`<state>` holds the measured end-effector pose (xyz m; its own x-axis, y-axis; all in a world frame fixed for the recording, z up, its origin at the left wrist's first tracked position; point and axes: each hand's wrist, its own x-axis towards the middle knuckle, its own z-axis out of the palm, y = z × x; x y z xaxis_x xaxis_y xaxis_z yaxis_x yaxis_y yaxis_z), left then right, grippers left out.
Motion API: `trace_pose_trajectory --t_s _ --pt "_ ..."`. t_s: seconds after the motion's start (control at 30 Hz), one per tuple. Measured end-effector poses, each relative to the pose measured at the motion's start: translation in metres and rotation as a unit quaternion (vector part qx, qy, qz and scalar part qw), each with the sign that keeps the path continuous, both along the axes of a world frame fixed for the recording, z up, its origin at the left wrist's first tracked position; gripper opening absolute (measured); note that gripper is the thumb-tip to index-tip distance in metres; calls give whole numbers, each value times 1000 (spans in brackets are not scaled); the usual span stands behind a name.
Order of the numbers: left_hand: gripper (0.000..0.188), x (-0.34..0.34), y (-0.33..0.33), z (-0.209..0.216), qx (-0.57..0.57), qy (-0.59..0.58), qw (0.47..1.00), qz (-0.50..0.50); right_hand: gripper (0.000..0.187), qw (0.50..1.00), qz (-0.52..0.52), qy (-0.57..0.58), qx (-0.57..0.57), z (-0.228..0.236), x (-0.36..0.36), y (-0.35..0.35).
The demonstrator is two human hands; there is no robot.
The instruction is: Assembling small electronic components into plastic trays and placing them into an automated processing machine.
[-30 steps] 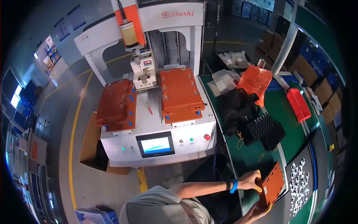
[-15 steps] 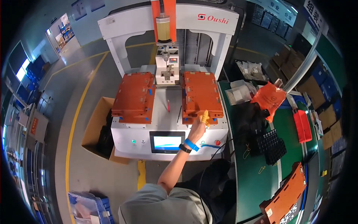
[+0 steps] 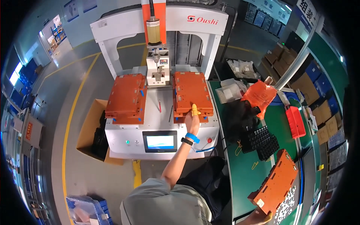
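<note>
The person is stretching the left hand (image 3: 192,119) forward over the white machine (image 3: 161,123), fingers resting on the near edge of the right orange tray (image 3: 192,93) that is lying flat on the machine's deck. A yellow cover is showing on the fingertip; the hand is pressing or touching the tray's edge, and I cannot tell whether it is actually gripping. A blue band and a dark one are sitting on that wrist.

Left of that hand, across the deck, a second orange tray (image 3: 126,98) is lying flat, with the machine's small screen (image 3: 160,141) just below, toward the person.

Down at the lower right, the right hand (image 3: 261,217) is closing around the bottom corner of another orange tray (image 3: 274,182), holding it tilted above the green worktop (image 3: 245,176). Just beyond that tray, black parts trays (image 3: 262,140) are lying on the worktop, with a red bin (image 3: 295,120) and an orange bag (image 3: 259,95) farther off.
</note>
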<state>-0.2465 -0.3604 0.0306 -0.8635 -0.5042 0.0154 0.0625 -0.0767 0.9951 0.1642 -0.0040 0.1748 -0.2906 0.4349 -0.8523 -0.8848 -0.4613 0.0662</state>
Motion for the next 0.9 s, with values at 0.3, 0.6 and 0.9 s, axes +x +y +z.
trace_pose_trajectory --t_s 0.3,0.6,0.9 --pt "34 -41 -16 105 414 47 906 -80 58 724 201 -52 658 -35 -25 -49" --pt "28 128 -91 47 510 97 825 -223 58 679 367 71 631 -31 -118 -70" --pt "59 259 -146 26 394 169 894 -131 43 592 546 265 531 -32 -329 -188"
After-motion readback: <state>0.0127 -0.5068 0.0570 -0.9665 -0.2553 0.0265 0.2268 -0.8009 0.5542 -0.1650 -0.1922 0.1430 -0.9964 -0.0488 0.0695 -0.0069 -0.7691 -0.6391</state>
